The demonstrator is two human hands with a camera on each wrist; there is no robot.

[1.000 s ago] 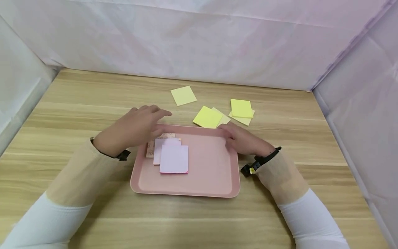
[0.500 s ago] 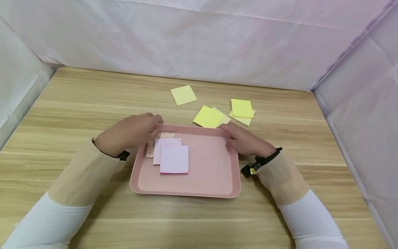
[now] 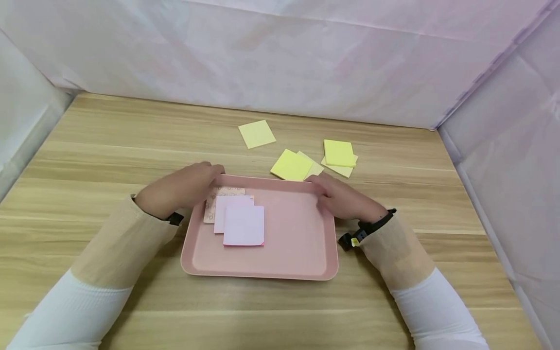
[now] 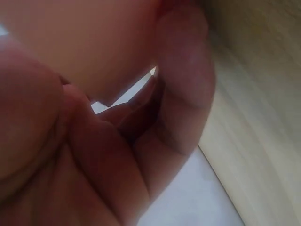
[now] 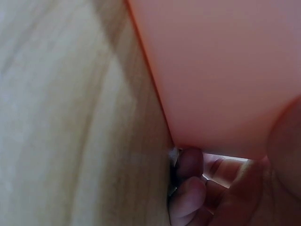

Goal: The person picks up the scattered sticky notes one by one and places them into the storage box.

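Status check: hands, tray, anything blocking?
Left hand and right hand grip the pink tray's far corners. Pale sticky notes lie inside. Yellow notes on the table just beyond the far rim.

Pink tray [image 3: 288,253], pale lilac notes [image 3: 243,225], yellow notes [image 3: 291,165], light wood-grain table [image 3: 109,146]
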